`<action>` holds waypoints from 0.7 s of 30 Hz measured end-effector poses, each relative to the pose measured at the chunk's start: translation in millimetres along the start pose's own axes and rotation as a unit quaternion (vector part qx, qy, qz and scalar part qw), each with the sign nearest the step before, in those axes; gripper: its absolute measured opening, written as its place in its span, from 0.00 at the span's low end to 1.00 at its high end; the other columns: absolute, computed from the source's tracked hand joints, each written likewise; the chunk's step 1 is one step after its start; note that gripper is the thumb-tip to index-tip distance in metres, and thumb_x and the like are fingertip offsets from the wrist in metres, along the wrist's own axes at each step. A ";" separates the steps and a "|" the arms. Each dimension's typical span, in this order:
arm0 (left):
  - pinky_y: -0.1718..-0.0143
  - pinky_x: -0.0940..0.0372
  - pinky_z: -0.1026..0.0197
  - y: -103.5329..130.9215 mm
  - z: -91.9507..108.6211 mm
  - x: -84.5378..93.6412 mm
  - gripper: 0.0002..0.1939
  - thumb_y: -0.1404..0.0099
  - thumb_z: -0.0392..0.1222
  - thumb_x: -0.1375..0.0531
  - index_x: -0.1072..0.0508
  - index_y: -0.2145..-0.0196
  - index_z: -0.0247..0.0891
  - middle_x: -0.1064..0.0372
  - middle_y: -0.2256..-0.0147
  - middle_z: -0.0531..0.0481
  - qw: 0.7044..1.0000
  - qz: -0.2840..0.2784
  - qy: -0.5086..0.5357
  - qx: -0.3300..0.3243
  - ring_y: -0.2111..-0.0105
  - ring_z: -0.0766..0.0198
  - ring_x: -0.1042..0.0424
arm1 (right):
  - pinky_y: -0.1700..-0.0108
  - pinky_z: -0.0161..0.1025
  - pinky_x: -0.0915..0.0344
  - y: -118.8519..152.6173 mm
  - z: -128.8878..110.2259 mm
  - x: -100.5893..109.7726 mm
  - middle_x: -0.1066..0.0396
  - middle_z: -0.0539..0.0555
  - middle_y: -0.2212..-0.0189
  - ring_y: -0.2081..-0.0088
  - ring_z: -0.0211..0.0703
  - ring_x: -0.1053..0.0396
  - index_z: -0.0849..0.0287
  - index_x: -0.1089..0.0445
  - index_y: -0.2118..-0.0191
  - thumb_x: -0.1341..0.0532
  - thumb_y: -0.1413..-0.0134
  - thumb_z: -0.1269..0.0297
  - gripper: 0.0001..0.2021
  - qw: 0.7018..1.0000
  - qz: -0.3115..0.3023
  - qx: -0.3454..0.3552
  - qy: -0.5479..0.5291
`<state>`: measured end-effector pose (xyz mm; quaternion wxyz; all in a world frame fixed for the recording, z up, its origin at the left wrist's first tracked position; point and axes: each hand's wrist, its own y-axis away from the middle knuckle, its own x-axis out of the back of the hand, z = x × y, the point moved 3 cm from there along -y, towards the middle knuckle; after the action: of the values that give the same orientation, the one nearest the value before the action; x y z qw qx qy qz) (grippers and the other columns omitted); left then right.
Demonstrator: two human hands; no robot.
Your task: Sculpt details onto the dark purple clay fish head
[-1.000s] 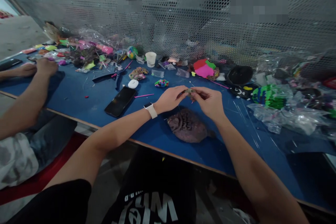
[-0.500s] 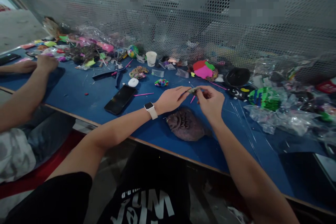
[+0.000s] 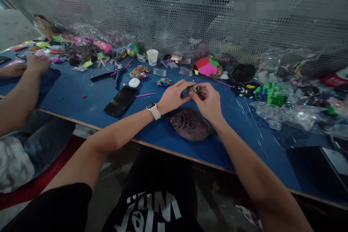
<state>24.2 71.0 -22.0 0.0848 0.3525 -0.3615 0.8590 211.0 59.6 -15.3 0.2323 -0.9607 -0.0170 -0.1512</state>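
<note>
A small grey-green lump of clay (image 3: 193,88) is pinched between the fingers of both hands, raised over the blue table. My left hand (image 3: 174,97), with a white-strapped watch at its wrist, grips it from the left. Fingers of my right hand (image 3: 208,101) close on its right side. Just below them a dark brown fish-shaped clay piece (image 3: 191,125) with carved scales lies flat on the table (image 3: 152,130).
A black phone (image 3: 120,101), a white case (image 3: 134,82) and a pink stick (image 3: 146,95) lie to the left. Behind stand a paper cup (image 3: 152,57) and colourful clay pieces. Plastic bags (image 3: 296,114) crowd the right. Another person's hands (image 3: 37,65) are at far left.
Both hands have drawn closer together around the small clay lump, which has turned and now shows a rounder side. The whole view has shifted slightly.
</note>
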 end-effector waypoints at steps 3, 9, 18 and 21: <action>0.52 0.24 0.56 -0.1 1.8 0.4 0.20 0.20 0.41 0.34 0.25 0.34 0.39 0.22 0.41 0.41 1.000 -0.002 -0.023 0.001 0.59 0.60 0.20 | 0.62 0.49 0.20 -1.5 -2.2 0.0 0.17 0.51 0.68 0.69 0.48 0.19 0.50 0.24 0.56 0.28 0.37 0.27 0.29 1.000 -0.019 0.013 -0.016; 0.54 0.27 0.57 -2.5 3.2 0.1 0.18 0.13 0.53 0.42 0.25 0.37 0.39 0.20 0.44 0.41 0.995 -0.043 -0.086 -0.010 0.47 0.52 0.17 | 0.66 0.48 0.20 -9.7 4.8 4.2 0.17 0.52 0.71 0.72 0.49 0.19 0.51 0.22 0.60 0.28 0.37 0.26 0.29 0.997 -0.054 -0.002 -0.051; 0.58 0.32 0.56 -7.5 8.8 -5.7 0.14 0.12 0.46 0.48 0.25 0.48 0.38 0.21 0.52 0.42 0.994 -0.050 -0.102 -0.001 0.54 0.53 0.20 | 0.71 0.44 0.21 -20.8 7.7 23.0 0.17 0.52 0.71 0.76 0.44 0.23 0.53 0.19 0.58 0.27 0.35 0.34 0.24 0.999 0.015 0.028 0.005; 0.57 0.32 0.55 -6.2 7.6 -4.7 0.12 0.13 0.45 0.47 0.26 0.46 0.38 0.21 0.50 0.41 0.996 -0.029 -0.085 0.014 0.54 0.53 0.20 | 0.71 0.44 0.23 -22.0 6.4 30.6 0.21 0.50 0.74 0.77 0.43 0.24 0.53 0.17 0.59 0.29 0.33 0.35 0.24 0.997 0.049 0.049 0.033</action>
<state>34.3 70.8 -18.0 0.0739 0.4357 -0.3452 0.8279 239.7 80.9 -1.8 0.2864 -0.9424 0.0303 -0.1704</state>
